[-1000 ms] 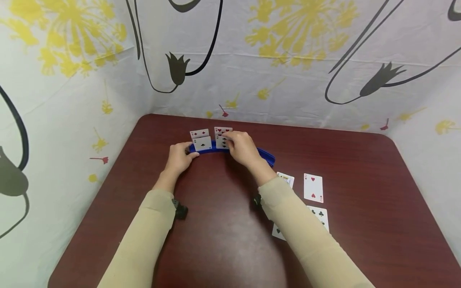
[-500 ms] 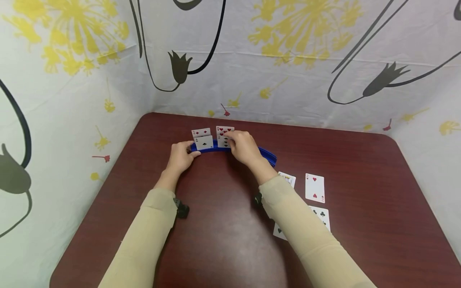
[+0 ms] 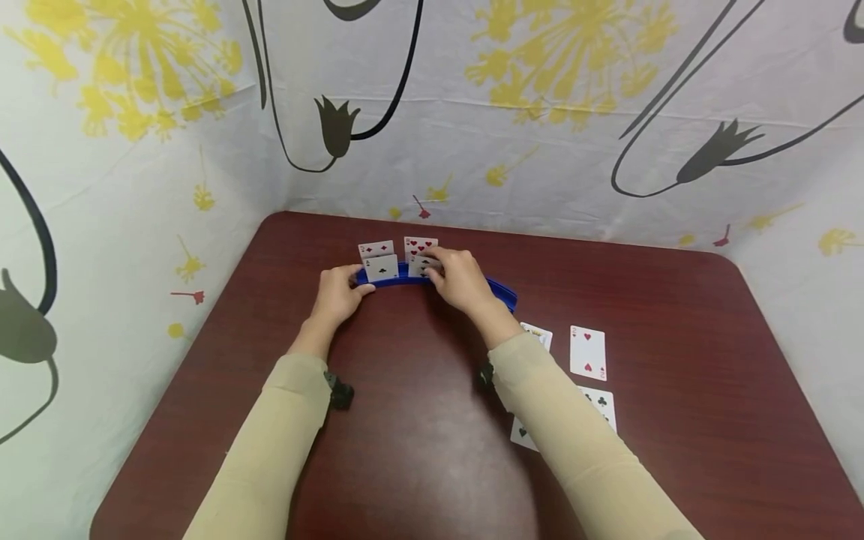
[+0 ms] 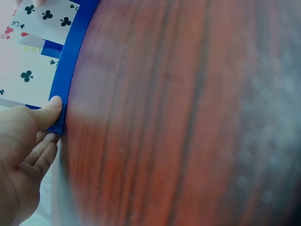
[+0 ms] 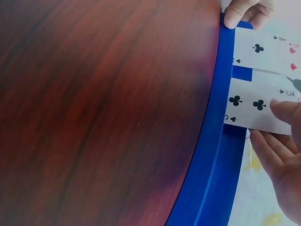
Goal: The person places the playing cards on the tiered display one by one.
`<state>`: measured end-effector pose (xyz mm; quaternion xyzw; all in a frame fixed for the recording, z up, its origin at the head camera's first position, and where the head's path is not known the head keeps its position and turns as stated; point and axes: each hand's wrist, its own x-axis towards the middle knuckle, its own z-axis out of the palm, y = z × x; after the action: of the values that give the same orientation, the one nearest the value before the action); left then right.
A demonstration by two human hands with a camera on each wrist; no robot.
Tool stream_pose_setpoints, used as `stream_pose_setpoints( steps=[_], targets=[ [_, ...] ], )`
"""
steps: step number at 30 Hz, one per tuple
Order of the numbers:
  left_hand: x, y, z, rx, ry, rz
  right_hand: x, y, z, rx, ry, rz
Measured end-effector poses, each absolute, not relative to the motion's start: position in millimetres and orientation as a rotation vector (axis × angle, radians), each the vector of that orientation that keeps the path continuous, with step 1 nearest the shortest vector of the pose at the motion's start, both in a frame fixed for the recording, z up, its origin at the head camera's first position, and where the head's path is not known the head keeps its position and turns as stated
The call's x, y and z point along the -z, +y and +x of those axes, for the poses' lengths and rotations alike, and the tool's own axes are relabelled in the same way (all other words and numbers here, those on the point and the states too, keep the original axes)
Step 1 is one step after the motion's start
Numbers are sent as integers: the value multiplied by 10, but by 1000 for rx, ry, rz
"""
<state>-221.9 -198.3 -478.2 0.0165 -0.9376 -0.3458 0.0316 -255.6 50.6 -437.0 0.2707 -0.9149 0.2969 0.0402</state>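
Note:
My left hand (image 3: pixel 336 296) grips the left end of a curved blue playing card holder (image 3: pixel 502 294), thumb on its front edge in the left wrist view. Near that hand an ace of clubs (image 5: pixel 257 48) stands in the holder, in front of a five of diamonds (image 3: pixel 376 248). To their right a three of clubs (image 5: pixel 244 110) overlaps an eight of hearts (image 3: pixel 421 243). My right hand (image 3: pixel 464 283) pinches the three of clubs by its right side, thumb on the face and fingers behind. The three's lower edge is at the holder's slot.
On the table (image 3: pixel 391 450) at right lie a two of hearts (image 3: pixel 587 352), a king (image 3: pixel 540 334), a clubs card (image 3: pixel 602 409) and a spades card (image 3: pixel 523 436), some partly hidden under the right sleeve (image 3: pixel 567 420). A patterned cloth (image 3: pixel 432 157) rises behind the table.
My right fingertips have slid a little lower on the three of clubs, baring more of the eight of hearts. The left hand stays on the holder's end.

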Motion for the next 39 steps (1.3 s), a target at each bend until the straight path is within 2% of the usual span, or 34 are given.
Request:
stream_pose_setpoints(
  steps=[6,39],
  targets=[
    [4762,-1976,-2210,1078,-2888,55,4343,614,-2519,-1000,-2780,710],
    [4778,-1969,-2199,1056,-2900,36,4145,1578,-2256,-1017,-2662,709]
  ],
)
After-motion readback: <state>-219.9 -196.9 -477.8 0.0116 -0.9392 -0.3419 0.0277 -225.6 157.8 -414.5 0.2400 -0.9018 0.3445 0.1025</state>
